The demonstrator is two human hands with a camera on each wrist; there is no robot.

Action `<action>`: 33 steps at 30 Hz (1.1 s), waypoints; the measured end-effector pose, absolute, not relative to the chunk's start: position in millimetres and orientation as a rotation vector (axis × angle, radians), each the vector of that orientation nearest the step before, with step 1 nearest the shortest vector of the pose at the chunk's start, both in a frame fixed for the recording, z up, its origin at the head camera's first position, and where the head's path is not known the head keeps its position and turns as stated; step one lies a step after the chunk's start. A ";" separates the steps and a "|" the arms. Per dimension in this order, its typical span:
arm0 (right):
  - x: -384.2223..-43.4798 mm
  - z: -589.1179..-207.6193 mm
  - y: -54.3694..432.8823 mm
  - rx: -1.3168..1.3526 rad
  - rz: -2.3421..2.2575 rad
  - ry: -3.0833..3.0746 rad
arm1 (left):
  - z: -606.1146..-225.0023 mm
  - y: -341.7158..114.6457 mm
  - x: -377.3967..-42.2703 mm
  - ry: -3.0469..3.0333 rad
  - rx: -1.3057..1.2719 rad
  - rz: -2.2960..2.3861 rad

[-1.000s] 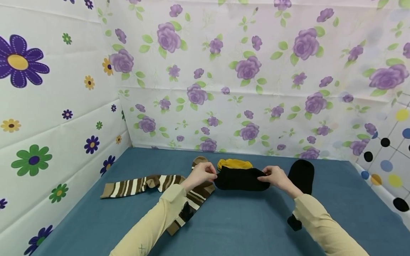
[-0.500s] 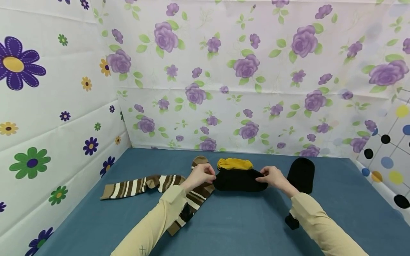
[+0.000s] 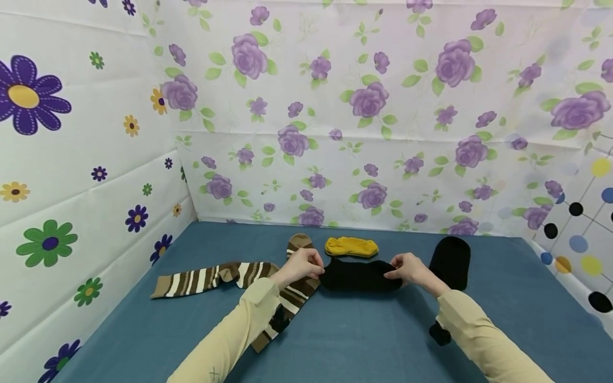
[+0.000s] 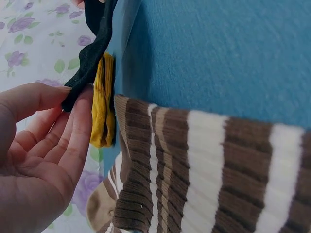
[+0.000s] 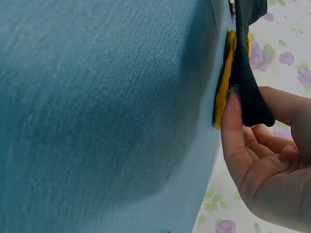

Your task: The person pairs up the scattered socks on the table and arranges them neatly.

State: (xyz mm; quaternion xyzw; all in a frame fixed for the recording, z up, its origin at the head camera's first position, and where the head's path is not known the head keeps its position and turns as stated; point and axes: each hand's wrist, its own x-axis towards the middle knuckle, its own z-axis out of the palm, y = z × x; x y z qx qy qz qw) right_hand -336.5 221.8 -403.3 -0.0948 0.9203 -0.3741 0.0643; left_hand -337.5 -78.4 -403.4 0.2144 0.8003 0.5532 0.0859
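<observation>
A black ankle sock (image 3: pixel 360 275) is stretched sideways between my two hands, in front of a folded yellow sock (image 3: pixel 351 247). My left hand (image 3: pixel 301 266) pinches its left end between thumb and fingers, as the left wrist view shows with the black sock (image 4: pixel 92 58) hanging from the fingertips. At the other end, my right hand (image 3: pixel 411 270) pinches the fabric; in the right wrist view thumb and forefinger grip the black sock (image 5: pixel 249 92). The sock is raised over the blue cloth, its shadow falling below.
Brown-and-white striped socks (image 3: pixel 196 280) lie on the blue table (image 3: pixel 364 340) at left, one partly under my left forearm. Another black sock (image 3: pixel 451 263) lies at right, partly behind my right forearm. A flowered curtain (image 3: pixel 335 106) stands along the back.
Both hands have lowered the black sock slightly and drawn it toward me, so the yellow sock behind it now shows whole. The other socks have stayed in place.
</observation>
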 end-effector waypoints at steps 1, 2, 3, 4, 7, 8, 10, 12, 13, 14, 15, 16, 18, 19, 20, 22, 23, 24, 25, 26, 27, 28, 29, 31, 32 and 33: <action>-336.4 -403.7 222.3 -0.280 -1.122 2.777 | -403.3 -77.8 -337.1 2.383 0.636 1.639; -336.4 -404.2 222.9 -0.277 -1.113 2.775 | -403.0 -77.3 -336.5 2.388 0.636 1.623; -336.2 -404.5 223.3 -0.268 -1.109 2.771 | -402.7 -77.0 -335.8 2.391 0.637 1.608; -336.1 -404.8 223.8 -0.258 -1.112 2.763 | -402.0 -77.0 -334.7 2.386 0.642 1.597; -335.7 -405.9 225.9 -0.254 -1.112 2.742 | -396.7 -76.7 -328.9 2.375 0.654 1.562; -335.5 -406.2 226.4 -0.253 -1.117 2.734 | -393.4 -76.5 -325.8 2.373 0.655 1.551; -335.1 -406.7 227.4 -0.254 -1.121 2.718 | -387.6 -75.9 -319.6 2.367 0.646 1.543; -334.8 -407.4 228.2 -0.264 -1.112 2.710 | -389.5 -76.1 -319.4 2.385 0.652 1.528; -334.6 -407.8 228.5 -0.269 -1.111 2.708 | -387.7 -75.4 -317.0 2.389 0.646 1.522; -334.2 -407.5 229.0 -0.275 -1.107 2.704 | -387.7 -74.2 -316.3 2.397 0.648 1.519; -334.0 -407.5 229.8 -0.284 -1.099 2.701 | -391.4 -72.9 -319.1 2.400 0.654 1.516; -333.7 -407.4 230.3 -0.287 -1.095 2.700 | -395.5 -71.4 -322.5 2.405 0.664 1.509; -332.9 -407.5 230.8 -0.299 -1.094 2.690 | -399.2 -67.2 -326.6 2.425 0.673 1.472; -332.6 -407.7 231.0 -0.305 -1.092 2.684 | -399.4 -65.0 -327.3 2.437 0.680 1.452; -332.5 -408.0 230.9 -0.300 -1.091 2.679 | -403.7 -63.5 -331.6 2.452 0.693 1.431; -332.1 -409.2 229.9 -0.284 -1.095 2.677 | -406.4 -61.8 -335.0 2.481 0.707 1.387; -332.0 -409.6 229.6 -0.285 -1.092 2.676 | -406.1 -61.4 -335.1 2.492 0.713 1.370; -331.8 -409.6 229.4 -0.281 -1.088 2.677 | -406.0 -61.2 -335.4 2.498 0.713 1.356; -331.5 -409.7 229.3 -0.273 -1.083 2.680 | -405.9 -61.2 -335.5 2.503 0.714 1.349; -331.2 -409.7 229.2 -0.264 -1.082 2.683 | -406.1 -61.2 -335.6 2.508 0.711 1.340; -330.8 -409.5 229.4 -0.264 -1.076 2.684 | -406.1 -61.3 -335.6 2.512 0.704 1.330; -330.5 -409.3 229.7 -0.268 -1.074 2.680 | -406.5 -61.5 -335.5 2.517 0.700 1.319; -330.3 -409.2 230.0 -0.268 -1.074 2.673 | -406.6 -61.7 -335.1 2.525 0.694 1.304; -330.2 -409.1 230.4 -0.261 -1.078 2.653 | -406.2 -61.8 -334.1 2.544 0.689 1.268; -330.3 -408.9 230.8 -0.263 -1.077 2.643 | -405.8 -61.5 -333.6 2.555 0.690 1.248; -330.5 -408.6 231.3 -0.269 -1.077 2.631 | -405.3 -61.3 -333.0 2.567 0.697 1.231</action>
